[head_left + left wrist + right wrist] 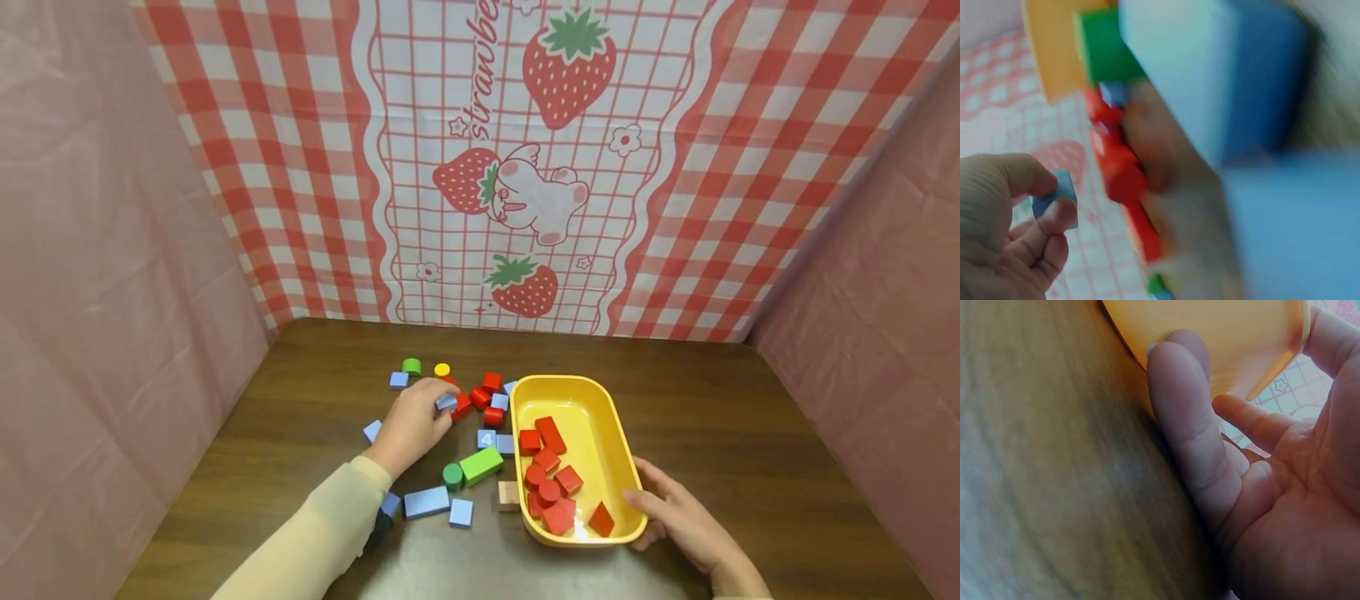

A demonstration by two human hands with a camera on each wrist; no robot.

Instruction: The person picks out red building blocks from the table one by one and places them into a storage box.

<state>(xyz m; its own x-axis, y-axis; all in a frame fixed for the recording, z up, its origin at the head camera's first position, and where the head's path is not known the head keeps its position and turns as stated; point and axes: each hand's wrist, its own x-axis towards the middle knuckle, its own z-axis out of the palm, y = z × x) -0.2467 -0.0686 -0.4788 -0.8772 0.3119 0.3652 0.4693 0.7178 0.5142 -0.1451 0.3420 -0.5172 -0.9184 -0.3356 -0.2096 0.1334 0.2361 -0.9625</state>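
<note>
Blue block (446, 402) was pinched in my left hand (408, 423) over the bench (705, 417), near loose red blocks (491, 382), while my right hand (678, 515) grasped the yellow tray (596, 442) by its near right corner.

pale cream sleeve (307, 532) with narrow cuff (372, 473)

Loose blocks (482, 466) lie left of the tray (592, 442), some perhaps touching.

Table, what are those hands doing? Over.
Left hand pinching blue block. Right hand gripping yellow bin. Red blocks inside; loose blocks between left hand and bin.
</note>
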